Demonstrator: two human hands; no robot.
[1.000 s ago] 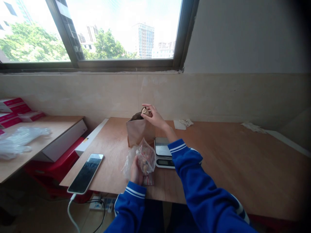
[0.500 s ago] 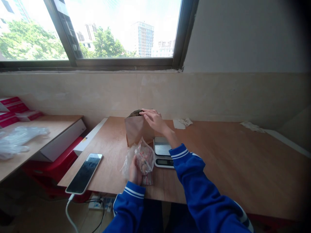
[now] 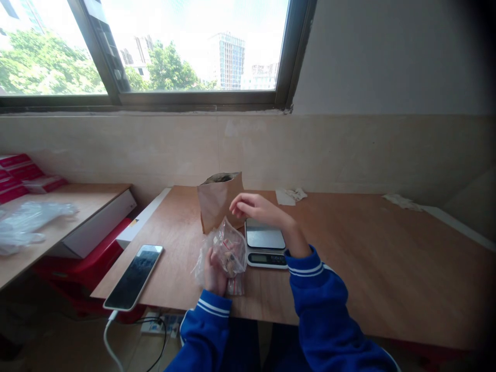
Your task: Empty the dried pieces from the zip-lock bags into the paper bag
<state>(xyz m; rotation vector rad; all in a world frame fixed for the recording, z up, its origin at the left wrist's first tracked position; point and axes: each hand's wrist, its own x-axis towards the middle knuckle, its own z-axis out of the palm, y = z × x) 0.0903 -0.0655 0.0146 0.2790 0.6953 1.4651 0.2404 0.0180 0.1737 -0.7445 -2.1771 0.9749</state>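
My left hand (image 3: 215, 273) is closed around a clear plastic zip bag (image 3: 231, 248), its mouth spread open and small brownish pieces lying inside. Right above the bag and scale, my right hand (image 3: 258, 207) hangs with curled fingers pinched together; whatever they hold, if anything, is too small to make out. A brown paper bag (image 3: 217, 206) stands upright behind the zip bag, its top open with dark contents just showing. Beside it lies a kitchen scale (image 3: 265, 238) with a bare plate. More flat zip bags (image 3: 235, 285) rest on the table under my left hand.
A phone (image 3: 134, 279) with a white charging cable (image 3: 110, 336) lies at the table's left edge. Crumpled tissue (image 3: 296, 195) sits near the wall. On the side table are plastic bags (image 3: 33, 219) and pink-and-white boxes (image 3: 23, 175). A red stool (image 3: 91, 268) stands between the tables.
My right hand has drawn back from the paper bag's mouth, toward me and lower, its fingers now curled. My left hand keeps the zip bag in nearly the same place.
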